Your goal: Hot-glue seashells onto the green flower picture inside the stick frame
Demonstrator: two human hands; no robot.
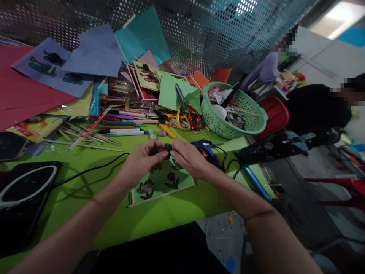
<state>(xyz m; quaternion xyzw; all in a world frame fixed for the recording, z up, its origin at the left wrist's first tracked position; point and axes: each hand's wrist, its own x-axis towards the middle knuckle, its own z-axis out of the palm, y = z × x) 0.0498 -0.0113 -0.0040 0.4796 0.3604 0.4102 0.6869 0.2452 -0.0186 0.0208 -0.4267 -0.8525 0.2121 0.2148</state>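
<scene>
A small dark pebble-like piece (pixel 168 147) is pinched between the fingertips of my left hand (pixel 146 156) and my right hand (pixel 189 158), which meet in front of me. Both hands are closed, and their fingers hide part of it. Just below them a green card (pixel 159 186) edged with thin wooden sticks lies on the table. Dark outlined flowers (pixel 172 179) are drawn on it, and one has a brownish stone (pixel 146 187) on its head. My hands cover the card's upper part.
The lime-green table (pixel 108 213) holds pens (pixel 127 132), scissors (pixel 185 112), coloured papers (pixel 94 53) and loose sticks. A green basket (pixel 232 123) stands at right, near a blue glue gun (pixel 209 150) with a cable. A black tablet-like object (pixel 42 171) lies left. Another person (pixel 316 110) is at far right.
</scene>
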